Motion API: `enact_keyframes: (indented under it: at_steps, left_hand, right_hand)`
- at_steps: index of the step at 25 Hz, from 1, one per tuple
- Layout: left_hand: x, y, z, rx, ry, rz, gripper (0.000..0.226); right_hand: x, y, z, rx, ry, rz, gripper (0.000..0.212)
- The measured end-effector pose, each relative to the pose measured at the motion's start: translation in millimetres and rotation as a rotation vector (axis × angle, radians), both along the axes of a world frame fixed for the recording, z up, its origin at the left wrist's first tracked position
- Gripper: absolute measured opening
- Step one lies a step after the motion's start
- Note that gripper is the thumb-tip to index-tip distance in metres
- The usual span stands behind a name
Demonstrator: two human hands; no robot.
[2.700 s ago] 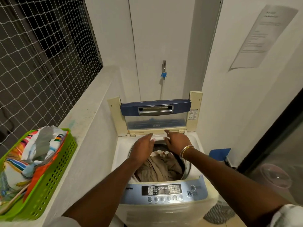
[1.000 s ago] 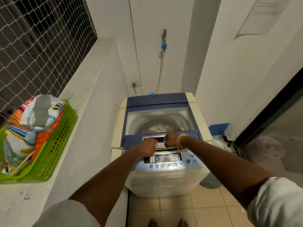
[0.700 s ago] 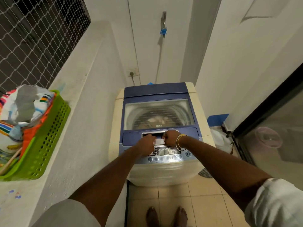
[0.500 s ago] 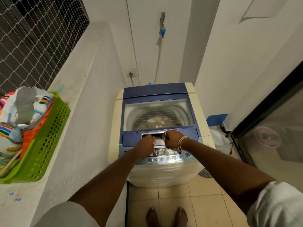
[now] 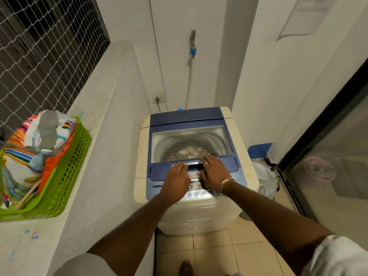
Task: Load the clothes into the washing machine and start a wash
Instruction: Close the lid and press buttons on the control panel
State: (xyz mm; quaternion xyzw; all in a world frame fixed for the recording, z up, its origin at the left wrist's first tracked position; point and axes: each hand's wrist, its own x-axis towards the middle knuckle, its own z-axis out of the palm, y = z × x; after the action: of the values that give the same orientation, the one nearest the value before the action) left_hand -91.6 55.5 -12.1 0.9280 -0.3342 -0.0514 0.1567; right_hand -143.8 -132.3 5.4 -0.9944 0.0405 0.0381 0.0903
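Both my arms reach forward, nearly straight, left hand (image 5: pixel 177 181) and right hand (image 5: pixel 214 172) side by side, palms down, fingers extended and flat, neither gripping anything; bangles on my right wrist, ring on one finger.

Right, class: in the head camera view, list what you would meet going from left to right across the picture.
Netted window → green basket → wall socket → left hand → right hand → blue item on the floor → glass door.
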Motion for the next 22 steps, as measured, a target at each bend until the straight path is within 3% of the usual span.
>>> enact_keyframes:
  at_steps: [4, 14, 22]
  left_hand:
    - [-21, 1, 10, 0.109, -0.041, -0.017, 0.058]
    - [-104, 2, 10, 0.158, -0.012, 0.108, 0.063]
    - [-143, 15, 20, 0.215, -0.029, 0.085, 0.064]
  right_hand:
    - [-22, 2, 4, 0.005, 0.030, 0.003, 0.068]
    - [-97, -3, 1, 0.047, -0.009, 0.083, 0.069]
    - [-142, 22, 10, -0.036, 0.013, 0.121, 0.070]
